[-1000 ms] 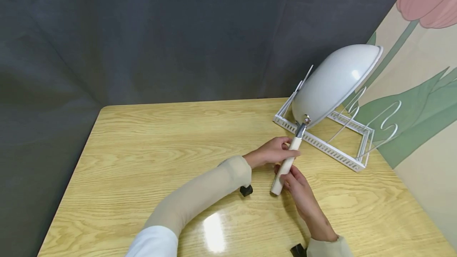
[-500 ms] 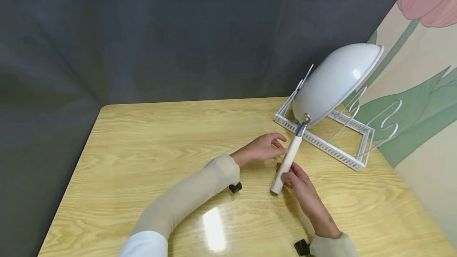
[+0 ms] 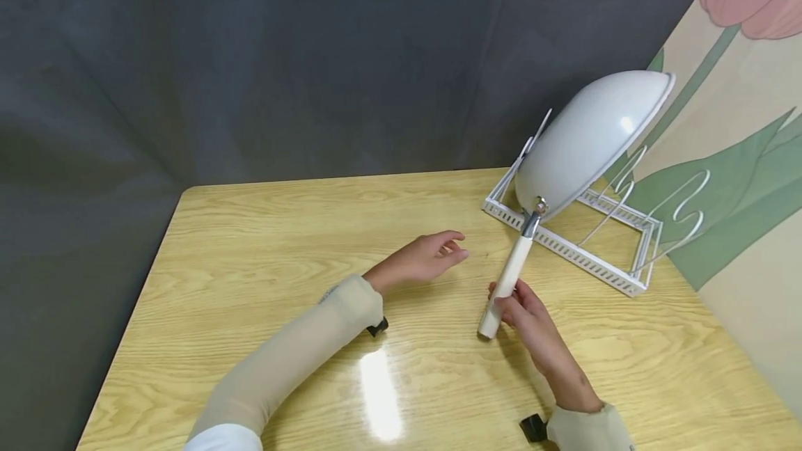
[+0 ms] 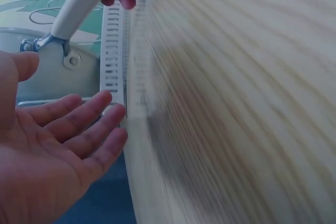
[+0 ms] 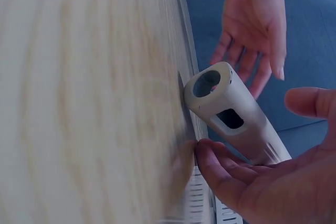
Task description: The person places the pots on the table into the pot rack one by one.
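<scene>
A white wok [image 3: 589, 138] leans tilted in a white rack [image 3: 589, 266], its rounded underside facing me. Its cream handle [image 3: 514, 263] slopes down over the table toward me. My right hand [image 3: 532, 322] is at the handle's lower end. In the right wrist view its fingers [image 5: 226, 179] lie under the handle, while the thumb stands apart from it. My left hand [image 3: 426, 256] hovers left of the handle, holding nothing. The left wrist view shows its palm [image 4: 47, 166] and loosely spread fingers.
Wire hooks [image 3: 683, 221] rise from the rack's right end, near the painted wall [image 3: 752, 242]. A dark curtain [image 3: 351, 68] hangs behind the wooden table [image 3: 263, 242]. Black wrist cameras sit under both sleeves.
My left hand has let go of the handle and moved left, away from it. The right hand stays at the handle's lower end. The wok and rack have not visibly moved.
</scene>
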`<state>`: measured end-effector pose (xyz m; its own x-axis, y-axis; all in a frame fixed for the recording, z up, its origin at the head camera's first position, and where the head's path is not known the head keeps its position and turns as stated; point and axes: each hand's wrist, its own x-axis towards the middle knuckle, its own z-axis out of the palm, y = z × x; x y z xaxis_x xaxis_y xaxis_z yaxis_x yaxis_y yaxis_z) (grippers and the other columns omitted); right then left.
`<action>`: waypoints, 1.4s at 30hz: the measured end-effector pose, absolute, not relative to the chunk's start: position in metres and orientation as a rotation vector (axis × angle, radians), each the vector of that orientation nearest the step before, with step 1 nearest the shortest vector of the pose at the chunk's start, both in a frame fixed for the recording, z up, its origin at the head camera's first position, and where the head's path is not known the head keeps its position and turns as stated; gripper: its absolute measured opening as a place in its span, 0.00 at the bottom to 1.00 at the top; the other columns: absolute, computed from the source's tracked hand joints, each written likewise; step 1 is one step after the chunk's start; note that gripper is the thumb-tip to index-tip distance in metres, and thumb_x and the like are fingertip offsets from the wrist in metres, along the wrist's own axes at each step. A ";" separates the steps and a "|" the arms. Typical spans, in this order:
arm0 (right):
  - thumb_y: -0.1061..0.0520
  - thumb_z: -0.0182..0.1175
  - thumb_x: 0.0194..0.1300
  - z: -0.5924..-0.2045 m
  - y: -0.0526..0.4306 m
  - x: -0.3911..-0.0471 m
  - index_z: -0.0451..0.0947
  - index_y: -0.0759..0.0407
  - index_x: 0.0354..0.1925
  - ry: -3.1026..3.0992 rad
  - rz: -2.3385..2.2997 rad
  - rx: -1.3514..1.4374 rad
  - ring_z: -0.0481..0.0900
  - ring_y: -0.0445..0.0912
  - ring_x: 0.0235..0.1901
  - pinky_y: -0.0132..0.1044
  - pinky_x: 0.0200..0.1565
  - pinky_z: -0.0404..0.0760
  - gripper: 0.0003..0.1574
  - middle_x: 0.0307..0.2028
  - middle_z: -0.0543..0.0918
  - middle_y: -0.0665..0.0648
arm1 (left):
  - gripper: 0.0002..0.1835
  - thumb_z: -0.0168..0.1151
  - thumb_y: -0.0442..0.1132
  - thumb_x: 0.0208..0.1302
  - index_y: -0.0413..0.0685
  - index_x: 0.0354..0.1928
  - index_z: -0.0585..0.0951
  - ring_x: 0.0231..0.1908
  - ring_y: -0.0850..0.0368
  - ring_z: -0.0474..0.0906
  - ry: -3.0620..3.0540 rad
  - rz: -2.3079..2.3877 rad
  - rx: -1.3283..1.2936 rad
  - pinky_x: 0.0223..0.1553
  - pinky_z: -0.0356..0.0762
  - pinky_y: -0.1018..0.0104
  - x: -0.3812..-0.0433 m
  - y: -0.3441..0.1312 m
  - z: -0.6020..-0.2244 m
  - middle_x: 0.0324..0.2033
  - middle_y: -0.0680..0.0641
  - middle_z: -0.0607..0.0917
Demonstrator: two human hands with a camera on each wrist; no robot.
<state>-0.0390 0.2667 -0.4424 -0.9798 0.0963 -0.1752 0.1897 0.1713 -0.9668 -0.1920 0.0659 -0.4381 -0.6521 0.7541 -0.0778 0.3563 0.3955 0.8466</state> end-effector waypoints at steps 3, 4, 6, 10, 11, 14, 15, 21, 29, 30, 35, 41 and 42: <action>0.63 0.45 0.78 -0.442 0.267 -0.040 0.53 0.74 0.74 2.358 -1.946 0.284 0.73 0.47 0.58 0.29 0.53 0.75 0.32 0.68 0.67 0.73 | 0.37 0.46 0.63 0.79 0.49 0.79 0.61 0.65 0.55 0.73 2.231 1.118 0.977 0.64 0.71 0.57 -0.192 0.055 -0.438 0.67 0.47 0.75; 0.63 0.45 0.78 -0.441 0.267 -0.040 0.53 0.73 0.74 2.360 -1.944 0.293 0.73 0.45 0.57 0.29 0.53 0.75 0.33 0.68 0.67 0.73 | 0.37 0.45 0.63 0.79 0.48 0.79 0.61 0.66 0.53 0.72 2.239 1.104 0.988 0.65 0.71 0.56 -0.192 0.052 -0.438 0.69 0.46 0.73; 0.62 0.46 0.78 -0.441 0.267 -0.040 0.51 0.72 0.76 2.369 -1.936 0.313 0.73 0.42 0.55 0.28 0.52 0.75 0.34 0.68 0.67 0.72 | 0.37 0.44 0.63 0.79 0.48 0.80 0.59 0.67 0.51 0.72 2.258 1.073 1.010 0.66 0.69 0.54 -0.191 0.045 -0.437 0.72 0.44 0.70; 0.62 0.48 0.78 -0.440 0.266 -0.040 0.44 0.69 0.79 2.403 -1.912 0.330 0.70 0.48 0.60 0.25 0.51 0.73 0.40 0.69 0.64 0.70 | 0.39 0.43 0.64 0.79 0.50 0.81 0.57 0.69 0.49 0.69 2.320 1.002 1.038 0.69 0.65 0.51 -0.188 0.031 -0.435 0.75 0.45 0.66; 0.62 0.48 0.78 -0.440 0.266 -0.040 0.42 0.69 0.80 2.416 -1.902 0.322 0.69 0.51 0.63 0.24 0.51 0.72 0.42 0.71 0.63 0.70 | 0.39 0.43 0.65 0.79 0.50 0.81 0.56 0.71 0.49 0.66 2.344 0.975 1.047 0.70 0.62 0.50 -0.187 0.028 -0.434 0.76 0.46 0.64; 0.60 0.50 0.78 -0.439 0.264 -0.040 0.36 0.66 0.81 2.452 -1.874 0.295 0.63 0.58 0.69 0.20 0.50 0.70 0.46 0.75 0.56 0.70 | 0.40 0.42 0.65 0.79 0.50 0.81 0.54 0.75 0.50 0.57 2.447 0.871 1.099 0.73 0.52 0.47 -0.182 0.014 -0.431 0.77 0.47 0.60; 0.60 0.50 0.78 -0.439 0.264 -0.040 0.34 0.65 0.81 2.461 -1.867 0.291 0.61 0.59 0.70 0.19 0.50 0.69 0.47 0.76 0.55 0.69 | 0.40 0.42 0.65 0.79 0.50 0.82 0.53 0.76 0.50 0.54 2.482 0.834 1.115 0.74 0.50 0.46 -0.180 0.010 -0.430 0.78 0.47 0.59; 0.60 0.50 0.78 -0.438 0.261 -0.041 0.32 0.60 0.82 2.499 -1.868 0.288 0.56 0.59 0.74 0.32 0.63 0.68 0.49 0.78 0.51 0.68 | 0.40 0.44 0.62 0.80 0.46 0.81 0.52 0.78 0.43 0.49 2.587 0.776 1.163 0.74 0.46 0.42 -0.171 -0.021 -0.430 0.79 0.43 0.56; 0.54 0.51 0.80 -0.435 0.260 -0.038 0.23 0.56 0.81 2.557 -1.769 0.346 0.47 0.63 0.77 0.60 0.71 0.56 0.54 0.80 0.42 0.67 | 0.41 0.46 0.61 0.79 0.45 0.81 0.51 0.78 0.38 0.46 2.658 0.776 1.083 0.74 0.44 0.38 -0.162 -0.059 -0.428 0.78 0.38 0.55; 0.54 0.51 0.80 -0.435 0.260 -0.037 0.23 0.56 0.81 2.564 -1.764 0.340 0.49 0.64 0.76 0.60 0.70 0.58 0.54 0.80 0.41 0.67 | 0.41 0.47 0.61 0.79 0.45 0.81 0.51 0.78 0.39 0.45 2.668 0.780 1.069 0.74 0.43 0.38 -0.161 -0.063 -0.427 0.78 0.38 0.55; 0.54 0.53 0.79 -0.435 0.258 -0.037 0.22 0.56 0.81 2.678 -1.730 0.267 0.48 0.65 0.76 0.61 0.69 0.60 0.56 0.80 0.38 0.66 | 0.41 0.47 0.60 0.80 0.45 0.82 0.50 0.79 0.42 0.42 2.711 0.797 1.017 0.74 0.40 0.37 -0.156 -0.081 -0.425 0.79 0.38 0.51; 0.54 0.53 0.79 -0.437 0.256 -0.039 0.26 0.62 0.81 2.813 -1.679 0.127 0.38 0.65 0.77 0.65 0.70 0.54 0.55 0.79 0.34 0.70 | 0.41 0.47 0.60 0.80 0.46 0.82 0.50 0.79 0.40 0.41 2.761 0.762 0.966 0.73 0.39 0.36 -0.152 -0.096 -0.427 0.79 0.36 0.52; 0.53 0.53 0.79 -0.437 0.256 -0.040 0.26 0.62 0.81 2.823 -1.661 0.118 0.37 0.65 0.77 0.66 0.71 0.52 0.54 0.79 0.33 0.70 | 0.41 0.47 0.60 0.80 0.46 0.82 0.50 0.78 0.39 0.41 2.767 0.754 0.961 0.73 0.39 0.35 -0.151 -0.097 -0.427 0.79 0.35 0.52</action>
<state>-0.0396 0.2559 -0.4367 -0.9882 0.1304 0.0806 -0.0071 0.4863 -0.8738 -0.1510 -0.0973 -0.4273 -0.7921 0.6083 0.0512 0.5501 0.6749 0.4919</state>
